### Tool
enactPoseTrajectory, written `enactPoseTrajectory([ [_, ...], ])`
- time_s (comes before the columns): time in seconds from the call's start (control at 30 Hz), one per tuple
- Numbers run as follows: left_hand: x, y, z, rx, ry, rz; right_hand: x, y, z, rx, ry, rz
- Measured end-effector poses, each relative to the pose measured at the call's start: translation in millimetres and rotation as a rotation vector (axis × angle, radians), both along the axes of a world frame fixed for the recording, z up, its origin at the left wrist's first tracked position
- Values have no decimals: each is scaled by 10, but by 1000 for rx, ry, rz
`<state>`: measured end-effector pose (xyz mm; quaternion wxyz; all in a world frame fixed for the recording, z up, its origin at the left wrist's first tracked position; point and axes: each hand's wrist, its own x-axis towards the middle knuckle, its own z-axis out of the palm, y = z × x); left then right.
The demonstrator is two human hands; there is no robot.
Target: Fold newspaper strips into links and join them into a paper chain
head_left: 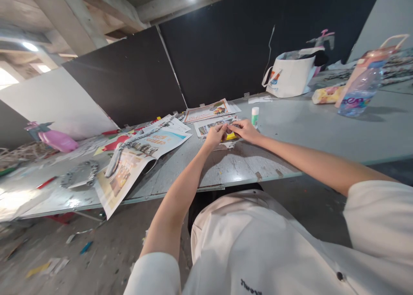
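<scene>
My left hand (217, 135) and my right hand (245, 130) meet close together low over the table, fingers pinched. Between them is a small piece of printed paper (231, 136) with a yellow part, mostly covered by the fingers. Just behind the hands lies a printed sheet (202, 128), and farther back is a stack of printed pages (209, 111). A glue stick (254, 117) with a white cap and green label stands upright beside my right hand. A torn scrap of paper (227, 145) lies on the near side of my hands.
An open magazine (155, 146) hangs over the front edge at left, near a twisted-paper ring (80, 174), red pen (47, 182) and pink spray bottle (58, 139). At right are a white bag (287, 78), tissue pack (325, 95) and water bottle (361, 90). Black panels (222, 41) stand behind.
</scene>
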<state>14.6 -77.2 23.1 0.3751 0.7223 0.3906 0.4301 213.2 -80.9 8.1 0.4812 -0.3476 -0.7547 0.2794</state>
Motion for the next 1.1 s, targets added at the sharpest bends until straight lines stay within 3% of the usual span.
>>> enactPoseTrajectory([
  [0.43, -5, -62, 29, 9, 68, 42, -21, -69, 54, 21, -74, 13],
  [0.73, -5, -73, 73, 52, 45, 75, -37, -29, 15, -77, 68, 0],
  [1.1, -13, -49, 38, 19, 58, 77, -6, 27, 27, -37, -42, -36],
])
